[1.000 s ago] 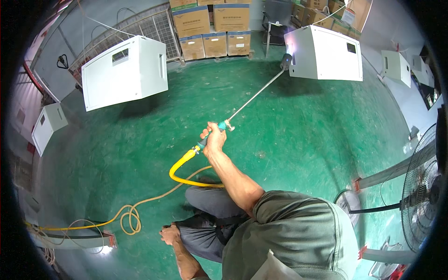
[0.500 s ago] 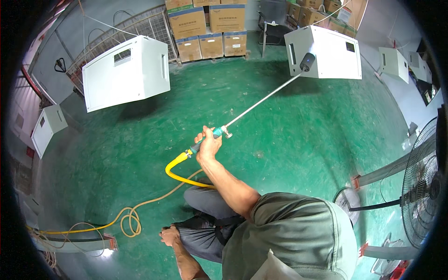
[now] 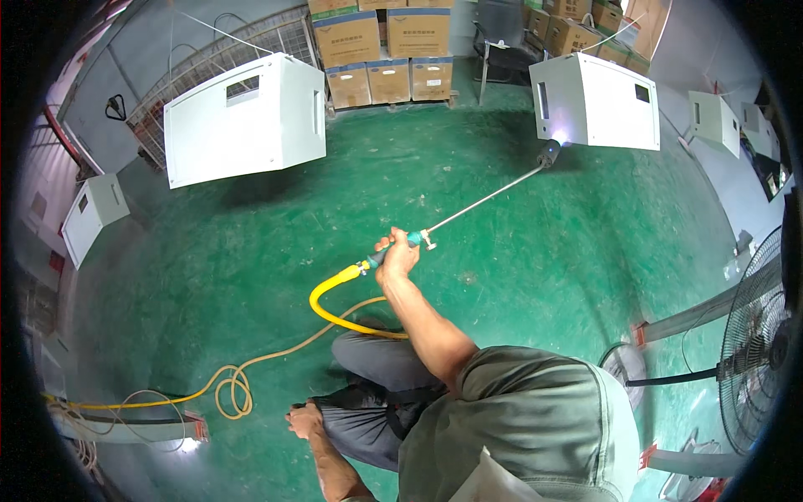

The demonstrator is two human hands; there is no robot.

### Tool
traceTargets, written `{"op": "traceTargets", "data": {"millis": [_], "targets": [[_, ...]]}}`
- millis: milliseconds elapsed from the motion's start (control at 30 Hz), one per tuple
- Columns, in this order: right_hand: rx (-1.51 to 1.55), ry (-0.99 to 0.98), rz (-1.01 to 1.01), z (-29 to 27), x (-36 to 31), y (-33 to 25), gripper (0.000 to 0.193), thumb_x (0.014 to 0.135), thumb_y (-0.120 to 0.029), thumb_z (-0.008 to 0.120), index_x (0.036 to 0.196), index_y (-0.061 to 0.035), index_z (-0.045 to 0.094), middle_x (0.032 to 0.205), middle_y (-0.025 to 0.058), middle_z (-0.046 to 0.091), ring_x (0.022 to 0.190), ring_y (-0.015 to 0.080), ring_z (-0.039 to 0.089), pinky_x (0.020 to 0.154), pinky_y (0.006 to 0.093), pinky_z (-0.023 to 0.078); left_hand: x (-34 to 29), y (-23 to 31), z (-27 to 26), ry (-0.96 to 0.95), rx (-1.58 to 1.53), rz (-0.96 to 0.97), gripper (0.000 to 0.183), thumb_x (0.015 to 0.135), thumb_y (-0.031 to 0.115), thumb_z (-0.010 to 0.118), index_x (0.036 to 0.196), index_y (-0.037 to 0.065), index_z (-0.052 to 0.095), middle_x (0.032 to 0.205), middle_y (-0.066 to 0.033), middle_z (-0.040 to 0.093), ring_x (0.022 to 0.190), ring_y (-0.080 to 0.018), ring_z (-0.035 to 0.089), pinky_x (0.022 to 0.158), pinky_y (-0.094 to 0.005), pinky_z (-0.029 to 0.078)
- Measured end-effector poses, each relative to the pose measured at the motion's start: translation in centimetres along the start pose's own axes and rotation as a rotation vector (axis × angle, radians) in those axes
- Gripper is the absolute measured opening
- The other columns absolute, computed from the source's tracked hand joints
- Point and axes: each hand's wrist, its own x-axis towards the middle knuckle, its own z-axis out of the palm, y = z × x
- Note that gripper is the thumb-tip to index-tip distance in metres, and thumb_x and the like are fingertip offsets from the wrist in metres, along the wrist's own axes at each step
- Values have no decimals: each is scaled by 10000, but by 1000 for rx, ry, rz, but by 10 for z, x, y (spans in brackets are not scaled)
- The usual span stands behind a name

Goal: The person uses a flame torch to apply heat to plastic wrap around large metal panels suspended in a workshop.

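My right hand (image 3: 399, 255) is closed around the green grip of a gas torch (image 3: 485, 201). Its long metal tube ends in a dark burner head, just below the near lower corner of a hanging white metal cabinet (image 3: 623, 105). A violet-white glow shows between the burner and that corner. From the grip's rear a yellow hose (image 3: 319, 305) curves down toward my legs. My left hand (image 3: 305, 420) rests at my knee, fingers curled; a small dark patch shows by the thumb, and what it holds, if anything, is unclear.
A second white cabinet (image 3: 222, 130) hangs at the left, with a smaller one (image 3: 92, 217) beyond. Stacked cartons (image 3: 389, 79) and a black chair (image 3: 502, 50) stand at the back. A large fan (image 3: 757, 335) is at my right. The hose (image 3: 236, 393) loops across the green floor.
The burner head has dropped from in front of the right cabinet's near corner to just below it, and a glow now shows there. The view has shifted slightly. My left hand stays at the knee.
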Motion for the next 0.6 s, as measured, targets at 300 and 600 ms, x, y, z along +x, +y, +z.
{"op": "traceTargets", "data": {"millis": [300, 600], "targets": [[-517, -248, -148, -47, 86, -76, 170, 849, -54, 659, 901, -98, 503, 622, 5, 483, 460, 129, 480, 410, 289, 413, -26, 27, -16, -63, -3, -27, 529, 826, 436, 714, 1251, 124, 667, 1401, -154, 516, 1255, -430, 522, 948, -545, 543], [-1047, -619, -187, -113, 70, -191, 195, 883, -43, 671, 924, -96, 488, 613, -21, 480, 433, 77, 438, 385, 258, 341, -32, 23, -15, -57, -63, -44, 517, 825, 430, 694, 1241, 124, 676, 1395, -161, 500, 1294, -441, 481, 983, -559, 520]]}}
